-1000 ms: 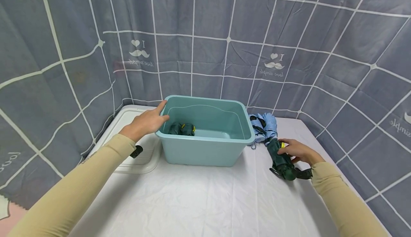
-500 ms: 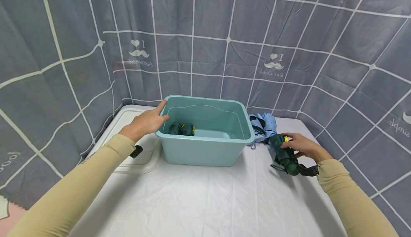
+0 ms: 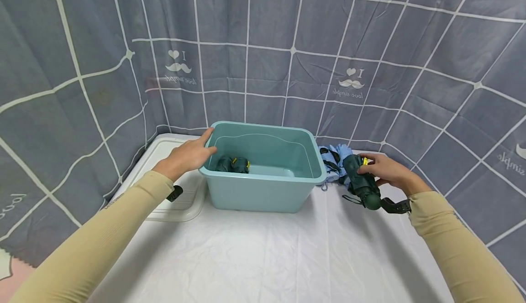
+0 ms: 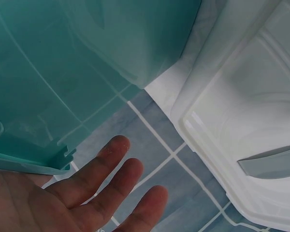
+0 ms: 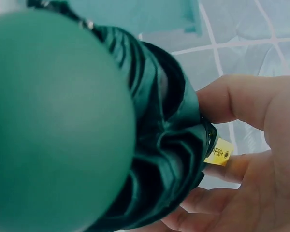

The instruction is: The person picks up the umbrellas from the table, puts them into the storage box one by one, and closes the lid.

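My right hand (image 3: 384, 168) grips a folded dark green umbrella (image 3: 358, 177), thumb on one side and fingers on the other. Its rounded handle end (image 5: 58, 121) faces the right wrist camera, and a yellow tag (image 5: 220, 152) shows beside the fingers. The umbrella is lifted over the table, with its shadow below. My left hand (image 3: 186, 157) rests at the left rim of a teal plastic bin (image 3: 259, 193), index finger along the rim. In the left wrist view, three fingers (image 4: 121, 186) stretch out loosely beside the bin. Two dark green bundles (image 3: 232, 165) with yellow tags lie inside.
Blue folded umbrellas (image 3: 334, 164) with dark straps lie right of the bin, partly behind the green one. A white lid (image 3: 181, 209) lies on the left, partly under my left arm. Grey checked curtain (image 3: 267, 65) closes off the back and sides of the white-covered table.
My right hand has raised the green umbrella off the table and moved slightly away from me and to the right. The left hand and the bin have stayed put.
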The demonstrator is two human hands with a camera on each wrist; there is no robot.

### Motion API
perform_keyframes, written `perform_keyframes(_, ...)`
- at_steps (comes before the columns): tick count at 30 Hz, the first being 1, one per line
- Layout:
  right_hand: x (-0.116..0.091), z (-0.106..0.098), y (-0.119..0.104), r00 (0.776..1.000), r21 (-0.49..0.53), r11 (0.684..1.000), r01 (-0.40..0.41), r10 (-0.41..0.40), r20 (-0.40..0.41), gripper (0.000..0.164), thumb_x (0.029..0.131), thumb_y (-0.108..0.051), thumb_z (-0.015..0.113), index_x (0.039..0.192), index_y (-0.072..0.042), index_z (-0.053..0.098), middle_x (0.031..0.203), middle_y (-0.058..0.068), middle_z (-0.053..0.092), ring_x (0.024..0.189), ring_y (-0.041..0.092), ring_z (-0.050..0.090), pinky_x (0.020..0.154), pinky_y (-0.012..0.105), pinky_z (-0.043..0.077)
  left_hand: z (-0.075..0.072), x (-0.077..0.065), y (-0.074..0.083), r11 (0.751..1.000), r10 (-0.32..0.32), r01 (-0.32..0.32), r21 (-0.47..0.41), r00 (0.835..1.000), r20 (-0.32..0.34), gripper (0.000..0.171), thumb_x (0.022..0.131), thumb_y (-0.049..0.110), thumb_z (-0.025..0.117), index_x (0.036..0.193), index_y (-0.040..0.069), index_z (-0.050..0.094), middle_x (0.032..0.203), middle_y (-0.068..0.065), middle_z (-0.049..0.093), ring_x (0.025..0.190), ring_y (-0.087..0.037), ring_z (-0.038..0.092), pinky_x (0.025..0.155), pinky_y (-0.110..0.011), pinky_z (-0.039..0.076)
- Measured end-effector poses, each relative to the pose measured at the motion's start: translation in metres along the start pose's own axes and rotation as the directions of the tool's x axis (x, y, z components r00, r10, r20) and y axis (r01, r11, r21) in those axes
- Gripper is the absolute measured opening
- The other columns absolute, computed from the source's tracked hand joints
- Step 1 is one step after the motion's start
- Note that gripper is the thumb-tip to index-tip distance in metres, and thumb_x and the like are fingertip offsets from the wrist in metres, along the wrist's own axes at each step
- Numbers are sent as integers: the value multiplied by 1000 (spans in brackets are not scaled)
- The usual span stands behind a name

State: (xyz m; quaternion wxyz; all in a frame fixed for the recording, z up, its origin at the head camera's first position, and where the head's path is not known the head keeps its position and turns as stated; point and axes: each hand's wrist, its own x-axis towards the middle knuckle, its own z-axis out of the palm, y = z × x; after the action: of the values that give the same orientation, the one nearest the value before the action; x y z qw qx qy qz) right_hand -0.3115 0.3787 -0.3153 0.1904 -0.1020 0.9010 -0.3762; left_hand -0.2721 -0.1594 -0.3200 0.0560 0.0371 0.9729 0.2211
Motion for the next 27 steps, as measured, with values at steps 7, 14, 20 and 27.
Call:
perform_keyframes(7,2,-4,-32,999,-15,999,39,-39,-20,81,98,-21,61,161,-1,14,128,24,48,91,17,60,68,37,58,0,-1,-1,1000,-3,3,-1,1000,0,75,102,50,31,162,32,-9,160,-24,33,139,-48,42,99,-69,39)
perform_keyframes(14,5,-6,-62,998,-36,998,51,-52,-23,81,99,-22,60,162,-2,13,133,24,45,95,18,56,69,35,57,0,1,-1,1000,-3,3,8,1000,1,74,103,49,31,163,31,-9,157,-24,38,136,-47,46,97,-67,42)
perform_keyframes(20,10,-6,-85,998,-53,997,53,-55,-30,81,98,-21,61,162,-3,15,124,20,45,91,18,54,67,34,56,0,0,0,1000,-5,5,14,1000,1,74,103,49,31,163,31,-8,156,-24,41,134,-47,49,95,-66,43)
perform_keyframes(27,18,-4,-108,998,-43,998,55,-56,-24,80,98,-22,60,162,-3,15,128,22,46,90,18,56,71,33,58,0,1,-1,1000,0,1,16,1000,-9,74,103,49,32,163,30,-7,157,-24,39,136,-47,47,97,-67,42)
